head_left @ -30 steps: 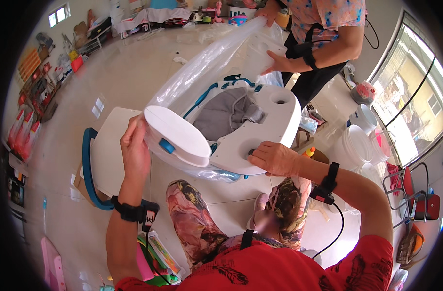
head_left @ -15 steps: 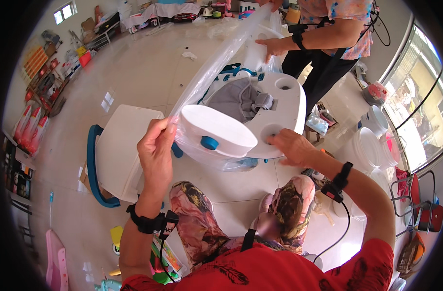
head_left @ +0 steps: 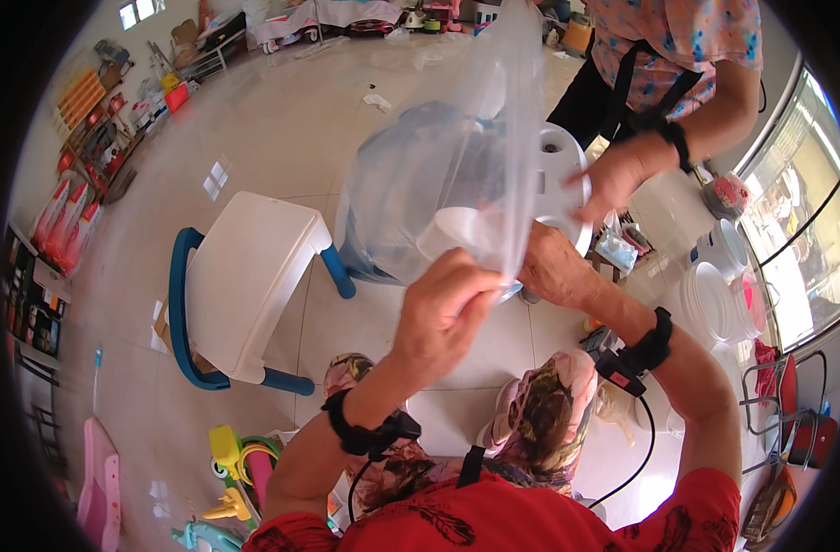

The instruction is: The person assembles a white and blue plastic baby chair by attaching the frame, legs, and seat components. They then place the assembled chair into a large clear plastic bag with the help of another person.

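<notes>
A clear plastic bag (head_left: 438,156) is drawn over most of a white and blue baby seat (head_left: 564,170) with round recesses in its rim. Through the film, a white oval part (head_left: 461,230) shows dimly. Between thumb and fingers my left hand (head_left: 447,308) pinches the bag's near edge, in front of the seat. My right hand (head_left: 562,267) is at the bag's right edge, beside the seat's rim; its fingertips are partly hidden by the film, so their grip is unclear. Across from me, a co-worker's hand (head_left: 617,175), blurred, is by the rim.
At the left stands a small white chair-like piece (head_left: 250,285) with blue legs. Several white buckets (head_left: 705,304) stand at the right, near a metal-framed chair (head_left: 788,396). Toys (head_left: 231,460) lie at the lower left. Shelves and goods line the walls.
My left hand has moved right with the bag's edge, spreading the film across the seat. My right hand has left the recess in the rim. The co-worker's hand has come nearer.
</notes>
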A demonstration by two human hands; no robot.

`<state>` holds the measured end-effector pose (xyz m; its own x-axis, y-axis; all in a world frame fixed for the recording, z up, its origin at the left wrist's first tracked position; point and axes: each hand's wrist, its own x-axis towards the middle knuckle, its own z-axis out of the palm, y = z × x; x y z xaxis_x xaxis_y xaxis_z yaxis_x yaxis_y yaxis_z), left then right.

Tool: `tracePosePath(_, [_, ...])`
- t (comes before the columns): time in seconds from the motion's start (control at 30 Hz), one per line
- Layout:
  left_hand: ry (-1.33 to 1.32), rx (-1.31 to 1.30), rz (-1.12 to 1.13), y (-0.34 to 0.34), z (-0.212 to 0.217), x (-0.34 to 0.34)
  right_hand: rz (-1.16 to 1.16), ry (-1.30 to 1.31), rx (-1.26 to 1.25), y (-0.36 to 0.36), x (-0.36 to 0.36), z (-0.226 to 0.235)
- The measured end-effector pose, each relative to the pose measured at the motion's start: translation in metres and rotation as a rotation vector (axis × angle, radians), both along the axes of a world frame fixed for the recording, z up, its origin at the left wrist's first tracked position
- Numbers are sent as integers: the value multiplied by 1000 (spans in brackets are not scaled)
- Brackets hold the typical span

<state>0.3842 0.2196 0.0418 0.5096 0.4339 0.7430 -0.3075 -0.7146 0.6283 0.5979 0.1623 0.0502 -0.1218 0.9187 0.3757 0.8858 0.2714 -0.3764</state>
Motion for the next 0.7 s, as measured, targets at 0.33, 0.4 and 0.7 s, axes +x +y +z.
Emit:
tracePosePath(0.33, [-83, 12, -70, 1, -4, 36, -110, 42, -104, 77, -13, -12])
tracePosePath(0.4, [-107, 37, -90, 4, -5, 42, -133, 16, -13, 91, -11, -23])
tracePosePath(0.7, [-160, -7, -117, 16, -1, 66, -226, 195, -316, 140, -25, 1])
